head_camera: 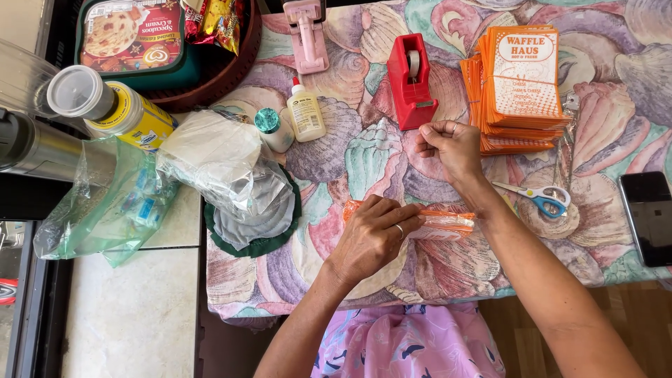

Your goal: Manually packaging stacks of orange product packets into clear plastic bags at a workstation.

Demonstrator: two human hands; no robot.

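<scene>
A view straight down onto a desk [350, 161] covered by a cloth printed with large seashells in pink, teal and purple. To the left, a pale stone counter [133, 315] adjoins it.

The left hand [374, 234] lies palm down, fingers together, pressing flat on a small orange packet [444, 222] near the front middle of the desk. The right hand [451, 143] is raised just beyond it, fingertips pinched together on something too small to tell, close beside a red tape dispenser [411, 80]. Both forearms reach in from the near edge.

Right of the dispenser sits a stack of orange-and-white paper bags [521, 77]. Blue-handled scissors [542, 198] lie near the right forearm, and a dark phone [647, 217] rests at the far right edge. On the left are a white glue bottle [306, 112], clear plastic bags over grey and green fabric circles [248, 210], and a yellow can with a clear lid [112, 105].
</scene>
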